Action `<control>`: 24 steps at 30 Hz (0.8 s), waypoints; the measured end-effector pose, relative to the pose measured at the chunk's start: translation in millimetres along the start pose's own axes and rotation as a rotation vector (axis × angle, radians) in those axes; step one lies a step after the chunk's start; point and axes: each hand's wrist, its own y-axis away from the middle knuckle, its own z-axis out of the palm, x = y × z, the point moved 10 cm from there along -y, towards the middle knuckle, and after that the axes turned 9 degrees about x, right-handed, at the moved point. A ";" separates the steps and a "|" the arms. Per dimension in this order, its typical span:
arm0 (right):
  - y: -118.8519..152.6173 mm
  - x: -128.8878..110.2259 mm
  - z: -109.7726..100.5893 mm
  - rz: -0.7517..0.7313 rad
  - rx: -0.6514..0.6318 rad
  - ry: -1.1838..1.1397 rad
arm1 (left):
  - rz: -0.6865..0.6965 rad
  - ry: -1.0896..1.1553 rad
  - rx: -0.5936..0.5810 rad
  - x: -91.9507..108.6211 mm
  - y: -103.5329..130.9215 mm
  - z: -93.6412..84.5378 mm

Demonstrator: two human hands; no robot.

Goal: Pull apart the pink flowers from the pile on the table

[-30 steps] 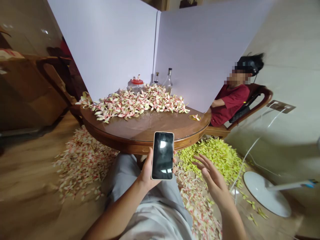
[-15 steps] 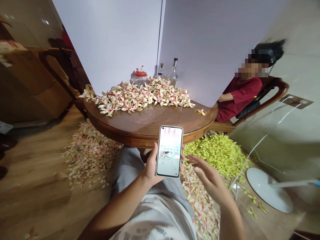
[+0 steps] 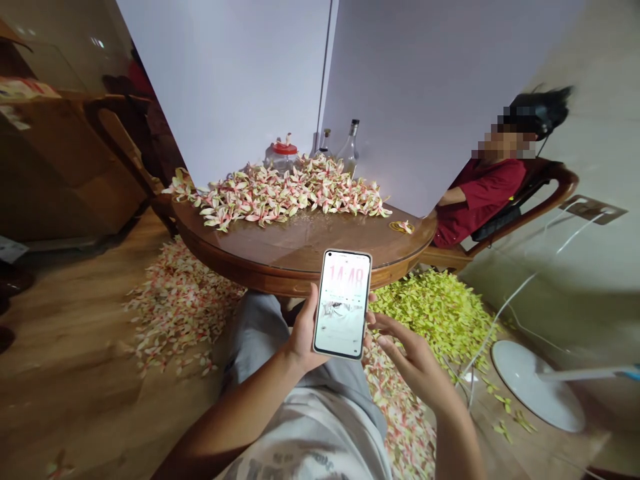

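Observation:
My left hand is wrapped round a smartphone, held upright over my lap with its lit screen facing me. The screen reads 14:48 in pink digits above a pale picture. Left fingertips show past the phone's right edge. My right hand is at the phone's lower right, fingers partly bent and apart, with nothing in it; whether its fingertips touch the phone's edge I cannot tell. Beyond the phone, pink-and-cream flowers are heaped on a round wooden table.
White panels rise from the table behind a red-lidded jar and two bottles. Flower heaps and a yellow-green pile lie on the floor. At right are a seated person, cables and a white round base.
The right hand has moved left, closer to the phone's edge. The time on the screen has become clearer. The phone remains in the left hand.

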 end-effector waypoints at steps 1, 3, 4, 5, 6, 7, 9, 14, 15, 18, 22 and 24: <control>-0.2 -1.6 0.4 -0.008 -0.003 0.003 | -0.001 0.005 -0.013 0.1 0.3 1.2; -0.1 -3.2 1.4 -0.015 -0.010 0.018 | -0.009 0.005 -0.037 -0.9 0.9 2.6; 0.2 -2.9 1.6 -0.013 -0.011 0.025 | -0.010 -0.001 -0.041 -1.5 1.0 2.2; 0.5 -2.1 1.9 -0.010 -0.012 0.031 | -0.010 -0.009 -0.038 -2.1 0.9 0.9; 0.9 -1.0 2.2 -0.010 -0.015 0.034 | -0.010 -0.016 -0.029 -2.6 0.7 -0.9; 1.1 0.3 2.7 -0.011 -0.017 0.032 | -0.009 -0.021 -0.020 -2.9 0.4 -3.0; 0.5 2.7 2.8 -0.016 -0.007 -0.003 | -0.005 -0.026 -0.004 -2.4 -0.2 -6.9; -8.4 3.0 8.6 0.035 0.056 -0.470 | -0.013 -0.112 0.078 -6.7 -2.1 -27.0; -9.8 4.3 14.0 0.068 0.055 -0.604 | -0.013 -0.171 0.123 -10.9 -2.5 -35.9; -3.8 23.9 41.3 0.249 0.002 -0.870 | 0.054 -0.529 0.262 -24.5 -1.7 -66.2; 40.4 82.4 68.5 0.541 -0.114 -0.855 | 0.203 -1.288 0.181 -48.2 -2.0 -83.7; 67.8 102.7 63.9 0.592 -0.201 -0.781 | 0.150 -1.545 0.076 -67.5 -4.8 -96.7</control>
